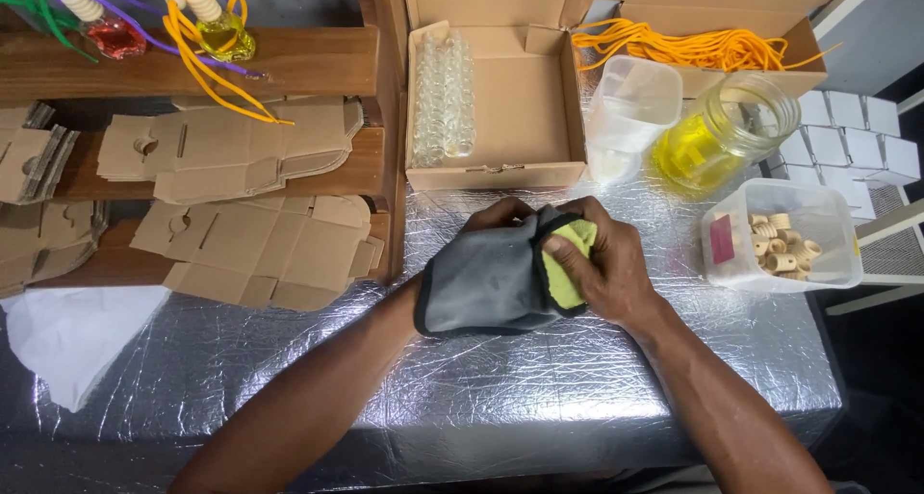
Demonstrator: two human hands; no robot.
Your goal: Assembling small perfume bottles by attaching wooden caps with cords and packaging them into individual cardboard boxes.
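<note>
Both hands are bunched together mid-tabletop (500, 398), which is covered in crinkly silver foil. The left hand (481, 229) is mostly buried under a grey cloth (481, 282) with a yellow-green inner side, so can't tell how far it's closed. The right hand (606, 263) is curled shut around the cloth's right edge, fingers pinching the yellow-green part.

Just beyond the hands sits an open cardboard box (520, 109) with a row of small clear bottles (443, 95) along its left wall. To the right: a glass jar (722, 133) with yellow liquid, and a clear plastic tub (780, 236) of little wooden caps carrying a dark pink rectangular label. Far right, small white boxes (847, 143). On the left, flat brown carton blanks (250, 244) are stacked on wooden shelves.
</note>
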